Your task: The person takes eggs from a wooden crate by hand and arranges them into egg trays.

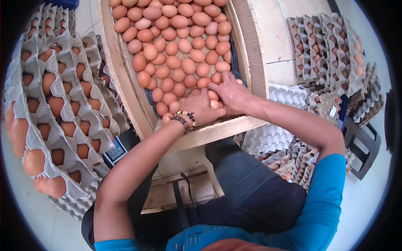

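Observation:
Both my hands are at the near end of a wooden crate (255, 54) of brown eggs (188, 65). My left hand (199, 106), with beaded bracelets (184, 120) at the wrist, is curled with thumb and finger around an egg (215, 104). Close beside it, my right hand (232, 95) bends over the eggs in the near right corner. An egg (217, 78) shows between its spread thumb and fingers, but its palm side is hidden, so I cannot tell what it grips.
On the left rise tall stacks of grey egg trays (63, 62) holding eggs. A keypad device (115, 151) sits low beside them. More filled trays (318, 50) and pale trays (287, 96) stand right, near a dark plastic stool (364, 146). Below the crate is a wooden frame (201, 188).

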The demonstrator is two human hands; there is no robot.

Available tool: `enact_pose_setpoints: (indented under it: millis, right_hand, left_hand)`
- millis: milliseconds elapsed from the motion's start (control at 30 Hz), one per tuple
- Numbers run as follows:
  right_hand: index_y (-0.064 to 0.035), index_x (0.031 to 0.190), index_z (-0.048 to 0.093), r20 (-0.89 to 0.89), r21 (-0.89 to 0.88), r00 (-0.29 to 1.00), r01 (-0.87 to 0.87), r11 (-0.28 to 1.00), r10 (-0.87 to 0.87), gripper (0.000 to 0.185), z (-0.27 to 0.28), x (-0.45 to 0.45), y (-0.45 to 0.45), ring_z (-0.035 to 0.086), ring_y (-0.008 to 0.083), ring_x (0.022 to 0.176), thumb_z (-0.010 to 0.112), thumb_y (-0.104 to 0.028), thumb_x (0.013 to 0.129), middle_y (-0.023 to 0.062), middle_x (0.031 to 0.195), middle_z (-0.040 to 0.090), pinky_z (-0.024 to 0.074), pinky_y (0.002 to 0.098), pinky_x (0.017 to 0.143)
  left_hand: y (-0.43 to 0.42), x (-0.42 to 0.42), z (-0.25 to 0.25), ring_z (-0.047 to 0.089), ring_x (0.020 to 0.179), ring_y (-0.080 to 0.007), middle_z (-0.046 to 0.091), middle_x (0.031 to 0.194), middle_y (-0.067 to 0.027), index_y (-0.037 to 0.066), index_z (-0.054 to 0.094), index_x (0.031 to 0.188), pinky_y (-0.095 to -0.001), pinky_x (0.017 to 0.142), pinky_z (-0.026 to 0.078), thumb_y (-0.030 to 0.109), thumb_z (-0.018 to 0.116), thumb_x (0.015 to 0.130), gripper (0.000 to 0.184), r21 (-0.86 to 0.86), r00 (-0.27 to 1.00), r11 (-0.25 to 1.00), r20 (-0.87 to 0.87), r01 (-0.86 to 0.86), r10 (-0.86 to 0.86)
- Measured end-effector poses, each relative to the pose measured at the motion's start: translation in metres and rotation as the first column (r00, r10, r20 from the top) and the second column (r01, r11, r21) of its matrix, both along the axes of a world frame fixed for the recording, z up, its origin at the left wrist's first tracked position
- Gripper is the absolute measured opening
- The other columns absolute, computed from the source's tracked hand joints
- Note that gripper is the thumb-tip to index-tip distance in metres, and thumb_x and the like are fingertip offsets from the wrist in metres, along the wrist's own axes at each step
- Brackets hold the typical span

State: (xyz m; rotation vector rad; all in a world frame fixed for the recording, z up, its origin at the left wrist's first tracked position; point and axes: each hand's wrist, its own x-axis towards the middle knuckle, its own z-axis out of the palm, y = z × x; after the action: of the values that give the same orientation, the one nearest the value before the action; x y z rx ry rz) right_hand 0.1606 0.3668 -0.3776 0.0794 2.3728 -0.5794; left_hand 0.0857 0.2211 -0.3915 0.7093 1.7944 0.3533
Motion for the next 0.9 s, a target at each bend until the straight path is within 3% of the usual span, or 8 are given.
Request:
enact_pose_setpoints:
  millis: [67, 167, 367, 467, 567, 667, 767, 900]
  right_hand:
    - [-0.0136, 0.123, 0.053, -0.004, -0.010, 1.000, 0.005, 1.000, -0.005, 0.062, -0.002, 0.001, 0.000, 0.044, 0.0439, 0.113, 0.078, -0.029, 0.068, 0.0247, 0.116, 0.044, 0.0444, 0.0528, 0.091]
    - [-0.0148, 0.123, 0.054, -0.016, -0.006, 1.000, -0.010, 1.000, 0.010, 0.065, -0.003, 0.001, 0.000, 0.045, 0.0448, 0.112, 0.080, -0.028, 0.065, 0.0242, 0.117, 0.043, 0.0452, 0.0534, 0.091]
    - [-0.0154, 0.122, 0.056, -0.043, -0.015, 0.999, 0.015, 1.000, -0.016, 0.068, -0.007, 0.002, 0.000, 0.047, 0.0471, 0.109, 0.083, -0.025, 0.061, 0.0236, 0.116, 0.042, 0.0470, 0.0543, 0.089]
    - [-0.0127, 0.121, 0.057, -0.019, -0.018, 0.999, 0.035, 0.999, -0.035, 0.062, 0.000, -0.002, -0.001, 0.047, 0.0455, 0.110, 0.079, -0.019, 0.063, 0.0236, 0.115, 0.042, 0.0473, 0.0532, 0.090]
    - [-0.0094, 0.120, 0.057, -0.002, -0.022, 0.999, 0.051, 0.998, -0.051, 0.059, 0.004, -0.003, 0.000, 0.048, 0.0434, 0.111, 0.078, -0.017, 0.064, 0.0232, 0.115, 0.042, 0.0479, 0.0522, 0.090]
    - [-0.0066, 0.116, 0.058, 0.002, -0.009, 0.999, 0.053, 0.999, -0.053, 0.058, 0.001, -0.003, 0.002, 0.048, 0.0425, 0.112, 0.079, -0.017, 0.063, 0.0231, 0.115, 0.042, 0.0488, 0.0514, 0.090]
    - [-0.0059, 0.116, 0.059, 0.015, -0.009, 0.998, 0.066, 0.998, -0.066, 0.061, -0.003, -0.004, 0.003, 0.048, 0.0439, 0.113, 0.081, -0.021, 0.061, 0.0228, 0.117, 0.042, 0.0495, 0.0516, 0.089]
    - [-0.0057, 0.116, 0.060, 0.057, -0.011, 0.995, 0.084, 0.996, -0.083, 0.057, 0.006, -0.009, 0.003, 0.051, 0.0443, 0.112, 0.079, -0.022, 0.064, 0.0235, 0.118, 0.042, 0.0507, 0.0512, 0.089]
  left_hand:
    - [0.003, 0.002, -0.002, 0.065, 0.100, -0.0329, 0.062, 0.112, -0.0228, -0.006, 0.051, 0.112, -0.0403, 0.084, 0.053, 0.053, 0.070, 0.064, 0.078, -0.018, 0.999, 1.000, -0.041, -0.016, 0.015]
    - [0.007, -0.004, 0.010, 0.064, 0.103, -0.0335, 0.060, 0.115, -0.0249, -0.008, 0.049, 0.117, -0.0398, 0.084, 0.053, 0.053, 0.071, 0.062, 0.086, -0.077, 0.998, 0.997, 0.061, -0.009, 0.014]
    - [-0.003, 0.001, -0.003, 0.063, 0.106, -0.0367, 0.058, 0.119, -0.0268, -0.012, 0.043, 0.124, -0.0402, 0.087, 0.053, 0.055, 0.072, 0.062, 0.096, 0.034, 1.000, 0.999, -0.007, -0.003, 0.003]
    - [-0.005, 0.002, -0.002, 0.067, 0.093, -0.0367, 0.066, 0.101, -0.0264, -0.018, 0.034, 0.123, -0.0405, 0.079, 0.055, 0.051, 0.069, 0.065, 0.097, 0.090, 1.000, 0.996, -0.022, 0.008, -0.006]
    - [-0.009, 0.003, -0.009, 0.067, 0.094, -0.0368, 0.064, 0.102, -0.0267, -0.015, 0.036, 0.124, -0.0406, 0.078, 0.055, 0.050, 0.068, 0.067, 0.092, 0.180, 0.999, 0.984, 0.030, 0.014, -0.020]
    - [-0.014, 0.008, -0.012, 0.066, 0.091, -0.0387, 0.064, 0.101, -0.0254, -0.010, 0.044, 0.120, -0.0412, 0.078, 0.055, 0.048, 0.066, 0.069, 0.081, 0.227, 0.996, 0.970, 0.025, -0.085, 0.081]
    - [-0.011, 0.003, 0.003, 0.063, 0.098, -0.0399, 0.061, 0.107, -0.0274, -0.005, 0.046, 0.121, -0.0435, 0.082, 0.052, 0.046, 0.066, 0.071, 0.074, 0.206, 0.999, 0.978, -0.010, -0.039, 0.042]
    - [-0.011, 0.000, 0.006, 0.059, 0.108, -0.0387, 0.056, 0.117, -0.0265, -0.001, 0.031, 0.132, -0.0446, 0.090, 0.048, 0.043, 0.067, 0.074, 0.081, 0.173, 0.994, 0.981, 0.087, -0.083, 0.068]
